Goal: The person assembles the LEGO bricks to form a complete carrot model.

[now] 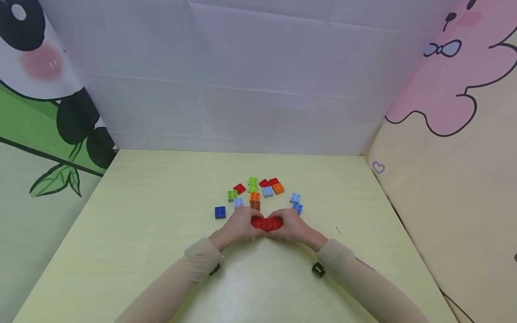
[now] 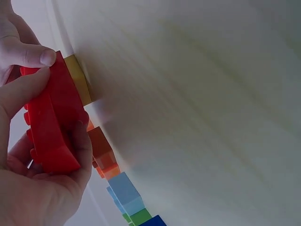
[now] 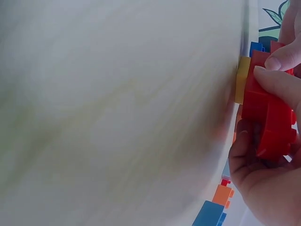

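Both hands grip a long red brick piece [image 1: 266, 224] with studs on top, low over the middle of the table. My left hand [image 1: 241, 223] holds its left end, thumb along the near side and fingers curled round the far side. The right hand [image 1: 294, 224] grips the other end in the same way, and the thumbs come close together at the middle. In the left wrist view, a yellow brick [image 2: 79, 80] shows beneath the red piece [image 2: 56, 108]; whether they are joined I cannot tell. The ends of the red piece are partly hidden by fingers.
Just beyond the hands lie several loose bricks: dark blue [image 1: 220, 212], green [image 1: 232, 195], red [image 1: 239, 188], orange [image 1: 278, 188], light blue [image 1: 268, 192] and blue [image 1: 297, 207]. A white wall panel [image 1: 242, 112] stands behind the pale table [image 1: 161, 188], with printed side panels left and right.
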Motion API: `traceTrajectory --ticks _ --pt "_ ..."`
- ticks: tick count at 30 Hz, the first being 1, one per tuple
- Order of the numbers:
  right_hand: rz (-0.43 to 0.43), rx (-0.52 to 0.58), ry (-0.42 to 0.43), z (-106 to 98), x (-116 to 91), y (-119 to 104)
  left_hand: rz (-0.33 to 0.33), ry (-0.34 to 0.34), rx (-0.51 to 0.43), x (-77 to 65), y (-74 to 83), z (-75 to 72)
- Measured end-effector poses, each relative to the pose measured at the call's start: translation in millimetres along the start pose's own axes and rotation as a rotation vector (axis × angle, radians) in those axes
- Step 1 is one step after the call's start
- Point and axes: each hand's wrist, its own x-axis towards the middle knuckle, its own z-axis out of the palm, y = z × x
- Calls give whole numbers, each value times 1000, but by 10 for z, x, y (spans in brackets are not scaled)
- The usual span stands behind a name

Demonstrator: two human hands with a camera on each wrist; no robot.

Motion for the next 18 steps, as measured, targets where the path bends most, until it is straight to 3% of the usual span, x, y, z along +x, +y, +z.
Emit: traceTrajectory --ticks 11,18 --pt "-10 -36 2 -66 -79 -25 27 9 7 -2 -2 7" --pt "-4 69 139 -273 -145 7 23 3 9 -24 24 -8"
